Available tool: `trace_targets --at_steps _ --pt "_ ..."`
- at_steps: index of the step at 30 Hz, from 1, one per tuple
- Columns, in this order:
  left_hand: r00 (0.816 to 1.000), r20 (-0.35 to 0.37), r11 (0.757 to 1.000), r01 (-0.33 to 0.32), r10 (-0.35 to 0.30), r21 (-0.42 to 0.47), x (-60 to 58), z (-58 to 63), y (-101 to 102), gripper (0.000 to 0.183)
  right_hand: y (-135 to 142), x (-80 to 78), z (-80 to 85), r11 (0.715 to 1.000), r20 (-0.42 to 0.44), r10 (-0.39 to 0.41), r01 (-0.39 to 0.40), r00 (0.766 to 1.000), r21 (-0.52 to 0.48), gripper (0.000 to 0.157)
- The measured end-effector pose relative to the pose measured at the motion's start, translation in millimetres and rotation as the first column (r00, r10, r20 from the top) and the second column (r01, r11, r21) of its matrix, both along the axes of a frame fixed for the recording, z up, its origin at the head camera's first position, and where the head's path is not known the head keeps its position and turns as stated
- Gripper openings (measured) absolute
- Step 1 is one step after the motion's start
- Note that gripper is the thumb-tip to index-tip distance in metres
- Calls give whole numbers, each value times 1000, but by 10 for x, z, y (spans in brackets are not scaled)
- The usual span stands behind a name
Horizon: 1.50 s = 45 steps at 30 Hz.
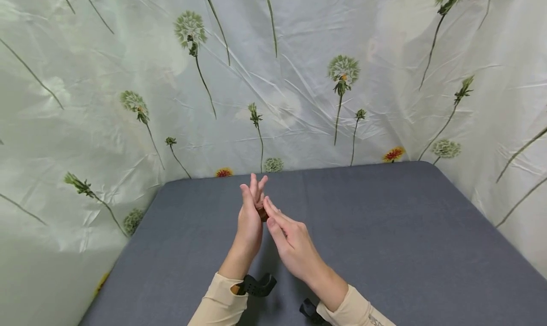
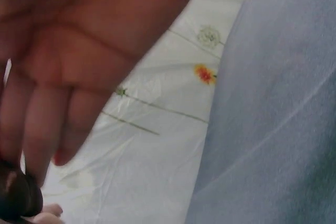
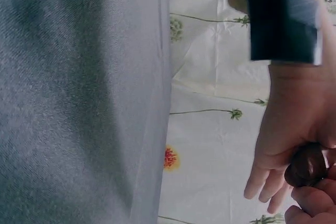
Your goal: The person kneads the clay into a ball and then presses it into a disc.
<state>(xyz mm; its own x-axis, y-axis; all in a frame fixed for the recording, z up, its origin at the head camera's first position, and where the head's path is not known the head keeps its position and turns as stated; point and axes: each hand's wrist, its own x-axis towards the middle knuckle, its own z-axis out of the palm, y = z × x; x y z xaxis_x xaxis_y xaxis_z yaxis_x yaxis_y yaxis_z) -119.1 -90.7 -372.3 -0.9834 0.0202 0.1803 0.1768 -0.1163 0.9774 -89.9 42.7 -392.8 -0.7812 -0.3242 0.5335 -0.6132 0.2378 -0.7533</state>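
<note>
In the head view my left hand (image 1: 251, 221) is raised edge-on, its fingers straight and its palm turned to the right. My right hand (image 1: 292, 243) comes in from the right, thumb and fingertips gathered at a small, glossy dark brown rounded object (image 1: 262, 215), pinching it against the left palm side. The right wrist view shows the brown object (image 3: 308, 165) as a knob with a rounded cap, beside the base of the left fingers. Right fingertips (image 3: 313, 201) lie along it. At the lower left of the left wrist view, the dark object (image 2: 21, 195) overlaps the left fingers.
Both hands are above a grey cloth-covered table (image 1: 376, 221). Behind it hangs a pale curtain (image 1: 299, 88) printed with dandelions and flowers. A black band (image 1: 260, 285) sits on the left wrist, another black device (image 1: 312, 311) on the right.
</note>
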Motion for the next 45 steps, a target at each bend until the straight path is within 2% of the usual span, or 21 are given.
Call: trace_targets --at_steps 2,5,9,12,16,18,21,24,27,29,32,38,45 --pt "1000 -11 1000 13 -13 -20 -14 -17 -8 77 3 8 1 1000 -12 -2 1 1000 -17 45" --pt "997 -56 990 49 -56 -129 -18 -58 21 75 24 2 1 998 -7 -13 13 1000 -56 45" --pt "984 -143 945 56 -107 -323 17 -86 121 70 83 -54 10 995 67 -22 29 998 -100 48" --pt "976 -180 905 36 -123 -425 62 -83 207 69 135 -126 25 989 146 3 19 989 -146 52" --pt "977 -177 865 14 -119 -502 132 -69 282 68 167 -211 12 967 236 78 -16 969 -254 57" --pt "980 -174 860 -5 -98 -511 151 -60 291 69 149 -219 -10 959 254 96 -21 963 -282 58" --pt "982 -185 878 -59 -34 -476 143 -29 251 73 75 -173 -51 965 255 105 -37 961 -259 57" --pt "984 -175 925 -98 34 -367 108 16 169 78 -8 -80 -72 977 222 132 -88 966 -195 54" --pt "992 -120 969 -77 49 -236 74 56 92 83 -56 0 -66 977 192 158 -125 969 -173 51" --pt "996 -82 982 -56 42 -179 55 57 64 85 -64 31 -48 977 169 148 -117 974 -180 50" --pt "997 -62 986 -46 37 -158 29 37 56 85 -53 44 -18 979 149 119 -91 982 -185 48" --pt "997 -76 988 -10 -1 -155 -9 -47 119 79 -3 36 14 977 142 78 -48 987 -206 48" --pt "996 -67 979 49 -64 -198 57 -103 262 79 77 -35 26 967 151 47 -7 987 -254 49"
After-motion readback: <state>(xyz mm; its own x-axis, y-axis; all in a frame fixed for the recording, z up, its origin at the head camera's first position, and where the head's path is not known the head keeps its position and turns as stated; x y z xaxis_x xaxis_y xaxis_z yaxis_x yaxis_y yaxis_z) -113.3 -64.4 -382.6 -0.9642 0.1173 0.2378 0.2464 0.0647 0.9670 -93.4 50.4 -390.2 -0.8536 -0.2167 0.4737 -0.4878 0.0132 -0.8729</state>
